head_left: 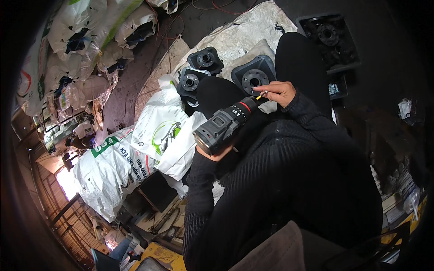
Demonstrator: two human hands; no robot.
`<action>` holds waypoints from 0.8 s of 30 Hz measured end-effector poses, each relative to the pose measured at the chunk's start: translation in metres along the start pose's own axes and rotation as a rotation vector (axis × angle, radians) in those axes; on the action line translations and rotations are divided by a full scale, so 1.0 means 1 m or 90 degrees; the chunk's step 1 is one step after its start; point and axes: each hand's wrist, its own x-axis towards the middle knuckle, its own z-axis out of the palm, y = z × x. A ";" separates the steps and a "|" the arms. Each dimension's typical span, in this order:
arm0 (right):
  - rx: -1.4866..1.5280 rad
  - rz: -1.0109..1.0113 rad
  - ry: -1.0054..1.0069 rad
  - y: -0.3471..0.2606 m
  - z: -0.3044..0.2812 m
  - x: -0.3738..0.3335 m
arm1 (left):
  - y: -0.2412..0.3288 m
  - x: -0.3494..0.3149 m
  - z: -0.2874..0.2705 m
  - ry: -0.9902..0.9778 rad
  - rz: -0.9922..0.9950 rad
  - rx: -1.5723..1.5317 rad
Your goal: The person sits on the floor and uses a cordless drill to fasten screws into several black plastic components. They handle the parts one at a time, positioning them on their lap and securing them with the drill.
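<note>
My left hand (216,153) is wrapped round a grey and black cordless drill (225,124) with a red ring, its chuck pointing up and to the right. At the chuck's front sits a small yellow-banded driver bit (260,96). The fingers of my right hand (281,93) pinch at the bit's metal tip; whether a screw is there is too small to tell. Just beyond the chuck lies a black square-based plastic part (254,74) with a round, holed flange, resting between my knees. Two similar flanged parts (205,58) (190,82) lie left of it.
White printed sacks (113,169) fill the left side, and a white plastic bag (165,122) stands by my left knee. Under the parts spreads a pale sheet (239,31). A black tray (332,40) with another flanged part lies at the far right. Thin red cables (176,27) trail at the top.
</note>
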 end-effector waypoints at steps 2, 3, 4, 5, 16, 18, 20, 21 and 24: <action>0.031 0.000 0.004 -0.001 0.002 -0.002 | 0.000 0.001 0.001 -0.008 -0.038 -0.060; 0.036 0.003 0.008 -0.002 0.002 -0.003 | 0.001 0.001 0.001 -0.012 -0.058 -0.091; 0.044 0.004 0.011 -0.002 0.003 -0.003 | 0.001 0.001 0.001 -0.016 -0.071 -0.119; 0.057 0.012 0.012 -0.002 0.003 -0.003 | 0.001 0.000 0.000 -0.019 -0.085 -0.147; 0.066 -0.002 -0.062 -0.005 -0.004 -0.003 | 0.002 0.004 -0.003 -0.019 -0.031 -0.024; 0.086 0.023 -0.092 -0.007 -0.006 -0.004 | 0.007 0.012 -0.007 -0.027 0.005 0.021; 0.091 0.076 -0.152 -0.010 -0.011 -0.005 | 0.013 0.020 -0.013 -0.106 -0.073 -0.039; 0.110 0.098 -0.200 -0.011 -0.013 -0.005 | 0.016 0.023 -0.017 -0.165 -0.116 -0.067; 0.096 0.174 -0.354 -0.011 -0.021 -0.002 | 0.023 0.030 -0.026 -0.190 -0.183 -0.245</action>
